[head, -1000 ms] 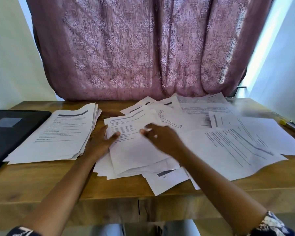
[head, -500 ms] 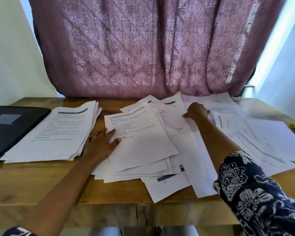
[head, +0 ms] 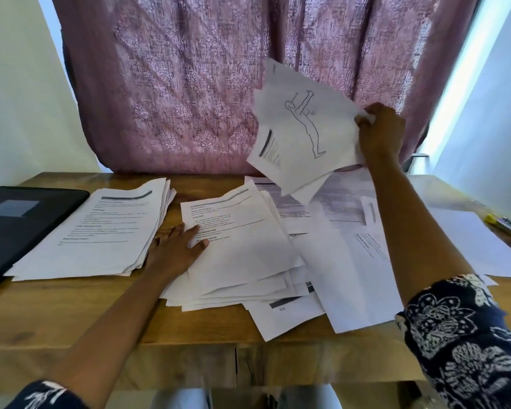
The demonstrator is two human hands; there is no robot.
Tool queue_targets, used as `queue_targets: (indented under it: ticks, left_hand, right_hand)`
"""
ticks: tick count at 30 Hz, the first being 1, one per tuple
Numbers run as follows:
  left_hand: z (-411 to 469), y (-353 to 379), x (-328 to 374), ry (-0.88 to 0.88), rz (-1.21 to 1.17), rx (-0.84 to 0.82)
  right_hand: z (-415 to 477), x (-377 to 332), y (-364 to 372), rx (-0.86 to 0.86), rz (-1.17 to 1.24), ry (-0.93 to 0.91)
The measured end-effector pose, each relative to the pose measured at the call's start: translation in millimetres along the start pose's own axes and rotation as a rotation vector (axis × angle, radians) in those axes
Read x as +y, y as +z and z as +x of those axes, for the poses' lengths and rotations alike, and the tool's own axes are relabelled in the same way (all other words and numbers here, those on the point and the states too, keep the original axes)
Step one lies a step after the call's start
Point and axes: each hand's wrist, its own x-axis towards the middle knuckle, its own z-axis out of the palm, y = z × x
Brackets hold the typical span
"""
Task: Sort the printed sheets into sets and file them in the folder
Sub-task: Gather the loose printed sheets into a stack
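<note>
While the left hand lies palm-down and flat on the messy white printed-sheet pile, the right hand pinches a few white sheets, body outline on top, up above it. The flat black folder sits way left of the flat hand.

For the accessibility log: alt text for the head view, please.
A person's right hand grips a few printed sheets, the top one bearing an outlined figure, above a wooden table, while the left hand rests flat on a loose pile. A neater stack and a black folder lie at the left.
</note>
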Motion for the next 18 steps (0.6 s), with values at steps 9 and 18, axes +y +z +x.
queue_targets:
  ticks: [9, 18]
  left_hand:
    - [-9, -12, 8, -0.074, -0.357, 0.120]
    - [-20, -19, 5, 0.018, -0.592, 0.111]
  right_hand:
    - [-110, 28, -10, -0.362, 0.039, 0.223]
    - [-185, -3, 26, -0.668, -0.267, 0.086]
